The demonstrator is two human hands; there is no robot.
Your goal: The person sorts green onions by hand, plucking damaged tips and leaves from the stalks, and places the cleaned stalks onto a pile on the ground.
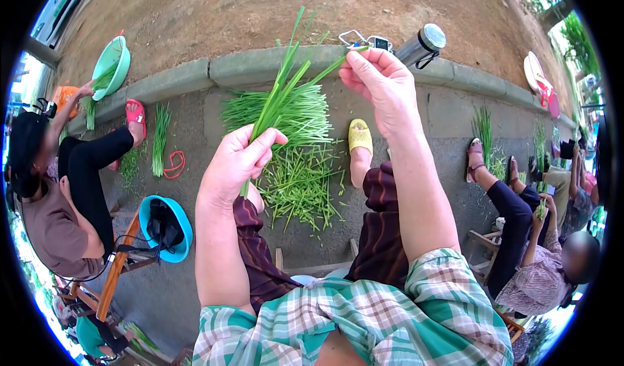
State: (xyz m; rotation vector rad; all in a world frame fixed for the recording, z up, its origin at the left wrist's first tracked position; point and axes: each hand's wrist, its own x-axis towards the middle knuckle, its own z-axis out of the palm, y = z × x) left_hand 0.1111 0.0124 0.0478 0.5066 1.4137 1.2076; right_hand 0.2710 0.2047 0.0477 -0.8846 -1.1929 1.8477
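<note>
My left hand (pixel 239 161) is closed around a small bunch of garlic chives (pixel 281 93), long thin green stalks that point up and away from me. With thumb and fingertips pressed together, my right hand (pixel 383 83) pinches the end of one chive (pixel 330 69) that slants out from the bunch. Below and beyond my hands, a pile of long chives (pixel 302 114) lies on the pavement. Nearer to my feet is a heap of short cut-off pieces (pixel 299 187).
A concrete curb (pixel 247 71) runs across, with a steel flask (pixel 421 44) and a small device (pixel 379 43) by it. At left are a seated person (pixel 62 223), a blue basin (pixel 167 252) with a black bag, and a green basin (pixel 120 73). Another person (pixel 536 278) sits at right.
</note>
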